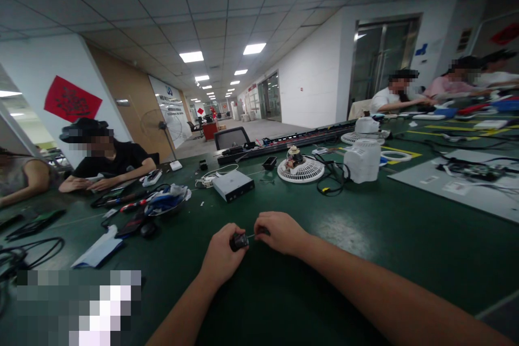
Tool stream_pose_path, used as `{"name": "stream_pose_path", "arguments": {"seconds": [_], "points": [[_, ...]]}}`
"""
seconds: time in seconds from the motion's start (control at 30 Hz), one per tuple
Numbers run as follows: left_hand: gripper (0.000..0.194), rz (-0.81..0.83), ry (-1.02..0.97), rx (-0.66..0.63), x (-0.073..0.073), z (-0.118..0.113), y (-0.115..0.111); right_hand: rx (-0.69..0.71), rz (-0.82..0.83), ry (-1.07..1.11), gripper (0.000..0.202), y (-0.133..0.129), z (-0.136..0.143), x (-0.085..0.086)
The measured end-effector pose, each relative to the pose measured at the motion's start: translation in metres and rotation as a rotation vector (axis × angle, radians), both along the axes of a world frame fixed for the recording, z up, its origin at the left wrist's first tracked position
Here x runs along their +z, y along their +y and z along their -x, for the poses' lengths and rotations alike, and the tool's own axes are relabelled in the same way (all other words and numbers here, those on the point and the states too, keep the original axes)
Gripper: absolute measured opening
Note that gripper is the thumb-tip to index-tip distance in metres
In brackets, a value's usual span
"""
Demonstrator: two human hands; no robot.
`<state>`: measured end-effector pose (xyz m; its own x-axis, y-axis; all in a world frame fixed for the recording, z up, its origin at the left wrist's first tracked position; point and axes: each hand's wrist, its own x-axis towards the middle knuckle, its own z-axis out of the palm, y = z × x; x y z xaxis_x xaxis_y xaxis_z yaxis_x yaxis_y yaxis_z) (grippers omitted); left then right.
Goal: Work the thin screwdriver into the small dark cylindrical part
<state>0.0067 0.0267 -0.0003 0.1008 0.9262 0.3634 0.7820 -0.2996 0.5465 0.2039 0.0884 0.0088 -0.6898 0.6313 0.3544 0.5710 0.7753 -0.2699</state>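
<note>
My left hand (222, 257) is closed around a short black cylinder (239, 242) with a lighter end facing right. From that end a thin pale rod (251, 236) reaches across to my right hand (281, 232). The right fingers are curled and pressed together at the rod's far end; whatever else they pinch is hidden behind them. Both hands are just above the green tabletop (284, 292). Beyond them lie an optical disc drive (233, 185) with a black front and a small black open box (269, 162).
A round white fan grille with a motor (300, 168) and a white housing (362, 161) with a black cable stand at the back. Right is a grey panel (462, 186) with electronics. Tools, a blue cloth (166, 200) and a blue-white packet (99, 247) lie left. Other people sit around the table.
</note>
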Motion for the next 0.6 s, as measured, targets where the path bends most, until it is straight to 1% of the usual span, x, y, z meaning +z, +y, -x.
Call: {"name": "stream_pose_path", "arguments": {"seconds": [0.1, 0.17, 0.33, 0.5, 0.6], "points": [[0.017, -0.011, 0.036, 0.01, 0.0006, -0.0002, 0.0008, 0.002, -0.024, -0.046, 0.014, -0.0032, 0.0008, 0.0025], [0.02, -0.024, 0.079, 0.03, 0.001, 0.0008, 0.0011, -0.016, -0.018, -0.082, 0.019, -0.0054, 0.0016, 0.0047], [0.029, -0.08, 0.179, 0.076, 0.0024, 0.0044, 0.0016, -0.141, 0.041, -0.176, 0.024, -0.0064, 0.003, 0.005], [0.035, -0.071, 0.212, 0.09, 0.0018, 0.0069, 0.0036, -0.274, 0.137, -0.093, 0.02, -0.0057, 0.0048, -0.0002], [0.038, -0.064, 0.216, 0.083, 0.0011, 0.0071, 0.0047, -0.291, 0.175, -0.023, 0.025, -0.0075, 0.0071, -0.0012]]}}
